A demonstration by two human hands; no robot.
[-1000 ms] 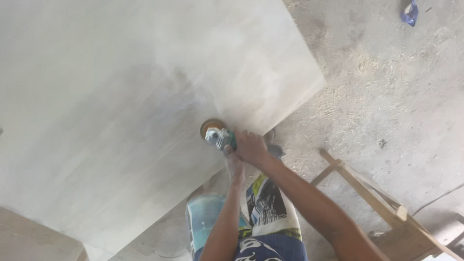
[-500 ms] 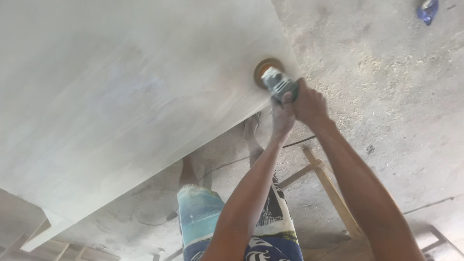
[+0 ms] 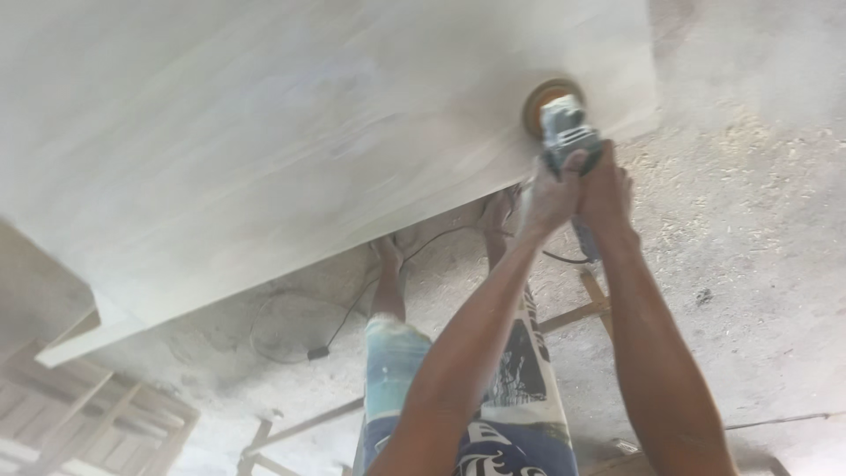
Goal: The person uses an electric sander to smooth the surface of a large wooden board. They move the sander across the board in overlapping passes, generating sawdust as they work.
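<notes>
A large pale wooden panel (image 3: 264, 132) fills the upper left of the view. A handheld power sander (image 3: 564, 128) with a round orange-brown disc rests on the panel close to its right edge. My left hand (image 3: 551, 194) and my right hand (image 3: 608, 189) are both wrapped around the sander's body, side by side, arms stretched forward. Fine dust hazes the panel's surface.
A black power cord (image 3: 352, 308) loops over the dusty concrete floor (image 3: 749, 220) under the panel. A wooden frame (image 3: 586, 308) stands by my legs, and more timber framing (image 3: 97, 405) lies at the lower left. Sawdust is scattered across the floor.
Both hands have pushed the sander away from me and to the right along the panel's near edge, up to its right corner. My arms are now extended.
</notes>
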